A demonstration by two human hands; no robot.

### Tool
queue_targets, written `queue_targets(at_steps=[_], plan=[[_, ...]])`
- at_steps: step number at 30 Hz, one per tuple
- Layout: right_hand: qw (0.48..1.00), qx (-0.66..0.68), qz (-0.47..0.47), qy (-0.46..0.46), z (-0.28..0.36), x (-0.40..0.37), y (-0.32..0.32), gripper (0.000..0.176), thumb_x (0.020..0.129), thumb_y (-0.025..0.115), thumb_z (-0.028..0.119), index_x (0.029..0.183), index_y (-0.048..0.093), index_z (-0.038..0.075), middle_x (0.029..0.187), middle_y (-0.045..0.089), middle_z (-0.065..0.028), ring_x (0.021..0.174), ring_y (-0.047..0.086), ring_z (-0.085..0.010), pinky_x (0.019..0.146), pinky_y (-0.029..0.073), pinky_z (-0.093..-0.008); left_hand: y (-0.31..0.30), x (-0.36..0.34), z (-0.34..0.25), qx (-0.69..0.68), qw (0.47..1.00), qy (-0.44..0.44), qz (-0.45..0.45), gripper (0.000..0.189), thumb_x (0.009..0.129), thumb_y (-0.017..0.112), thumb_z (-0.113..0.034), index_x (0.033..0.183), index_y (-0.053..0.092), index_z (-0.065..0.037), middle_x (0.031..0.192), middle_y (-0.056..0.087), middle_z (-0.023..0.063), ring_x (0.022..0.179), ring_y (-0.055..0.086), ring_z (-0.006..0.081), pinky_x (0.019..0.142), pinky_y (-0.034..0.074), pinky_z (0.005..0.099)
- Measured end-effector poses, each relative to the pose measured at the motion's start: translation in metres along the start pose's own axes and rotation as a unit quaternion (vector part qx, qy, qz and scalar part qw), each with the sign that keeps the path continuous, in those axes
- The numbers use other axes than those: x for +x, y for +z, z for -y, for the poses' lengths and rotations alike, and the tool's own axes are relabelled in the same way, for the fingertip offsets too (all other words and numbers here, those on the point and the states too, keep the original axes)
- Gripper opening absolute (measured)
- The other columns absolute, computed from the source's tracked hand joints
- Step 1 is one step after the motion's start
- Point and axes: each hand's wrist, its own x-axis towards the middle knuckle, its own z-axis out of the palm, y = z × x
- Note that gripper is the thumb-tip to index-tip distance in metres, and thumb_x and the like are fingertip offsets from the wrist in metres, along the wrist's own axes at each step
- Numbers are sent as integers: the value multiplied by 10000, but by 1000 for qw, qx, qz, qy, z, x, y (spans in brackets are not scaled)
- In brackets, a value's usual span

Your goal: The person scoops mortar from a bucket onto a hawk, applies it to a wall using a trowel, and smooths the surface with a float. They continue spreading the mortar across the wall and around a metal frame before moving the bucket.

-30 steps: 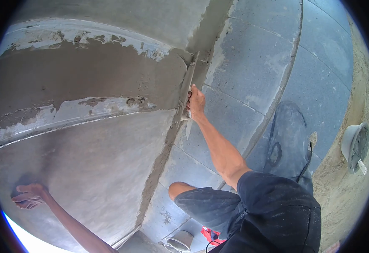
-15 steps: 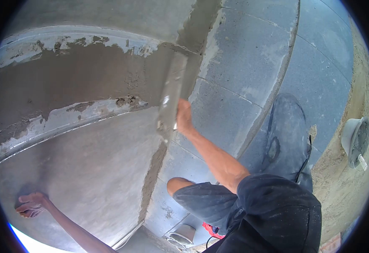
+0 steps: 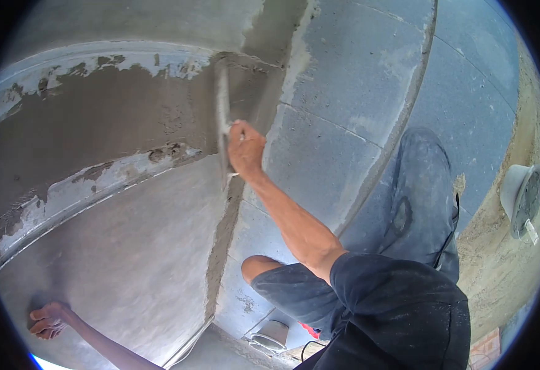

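Observation:
My right hand (image 3: 246,151) is closed around the handle of a plastering trowel (image 3: 222,102). The long flat blade appears nearly edge-on and slightly blurred, close against a band of damp grey mortar (image 3: 116,114) on the wall. Over at the lower left, my left hand (image 3: 49,319) rests by the smooth grey wall surface (image 3: 140,240), its fingers loosely bent and holding nothing. Whether its fingertips press on the wall is hard to tell.
Pale, ragged strips (image 3: 128,174) border the mortar band. Large blue-grey tiles (image 3: 338,86) meet the wall along a rough mortar seam (image 3: 224,246). A bucket (image 3: 519,200) stands at the right, and another bucket (image 3: 271,336) sits near the bottom beside my leg.
My right hand has shifted left and up with the trowel, whose blade has turned from partly face-on to nearly edge-on. The left hand's fingers have curled a little more.

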Motion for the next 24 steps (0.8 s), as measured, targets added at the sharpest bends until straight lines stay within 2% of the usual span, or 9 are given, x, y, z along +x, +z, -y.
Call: queue_targets(at_steps=[2,4,5,7,9,13,19,21,24], plan=[[996,19,73,44,19,-18,-14,302,951,498,233,796,623,5,650,595,-166,633,564,-131,609,454,-340,1,1,-3,-9,1000,-4,0,731,939,290,-512,1441,270,20,1455,257,242,1378,195,368,1117,153,500],[985,60,162,-30,9,-28,-17,382,990,451,259,756,567,-19,610,540,-104,671,486,-65,590,409,-289,0,3,-2,-10,1000,-14,-6,731,938,292,-512,1440,271,19,1455,258,242,1378,196,368,1116,154,500],[985,127,59,-102,-2,-28,-10,418,1001,436,277,719,553,-10,547,492,-32,579,467,-58,505,385,-278,-1,2,0,-8,1000,-16,-8,731,938,293,-512,1440,271,19,1455,258,242,1377,196,368,1116,155,500],[981,129,88,114,-26,-4,-28,373,971,488,241,681,537,12,553,487,-15,538,490,-105,493,390,-312,-2,1,2,-7,1000,-17,-8,731,937,295,-512,1440,272,19,1454,259,242,1377,197,368,1116,155,500],[956,167,50,234,-55,30,-39,399,961,473,281,650,508,34,523,442,-5,441,440,-117,404,375,-317,1,0,0,-5,1000,-15,-8,731,936,297,-511,1439,273,19,1454,259,242,1376,197,368,1115,156,499],[938,191,-6,288,-78,70,-38,411,942,459,321,634,478,49,501,424,-22,375,391,-132,341,337,-330,4,-1,-2,-1,1000,-9,-3,732,934,301,-510,1438,274,19,1453,261,243,1375,199,368,1114,158,499],[961,147,16,235,-51,71,-19,384,931,450,315,638,460,68,503,406,-3,415,393,-115,376,308,-315,6,-1,-2,6,1000,-5,-8,732,931,307,-509,1437,276,18,1451,263,243,1373,201,367,1113,161,498],[998,-5,16,54,-35,64,-13,397,937,440,263,677,524,-25,553,536,-97,553,531,-139,532,444,-346,6,-3,-1,2,1000,-5,-3,732,930,309,-509,1437,277,18,1451,263,243,1373,202,367,1112,161,497],[996,44,72,29,8,38,-11,361,949,439,225,734,551,-43,589,542,-156,611,519,-129,591,439,-349,5,-5,1,-1,1000,-13,-3,732,929,311,-509,1436,278,18,1450,264,243,1372,203,367,1111,163,497]])
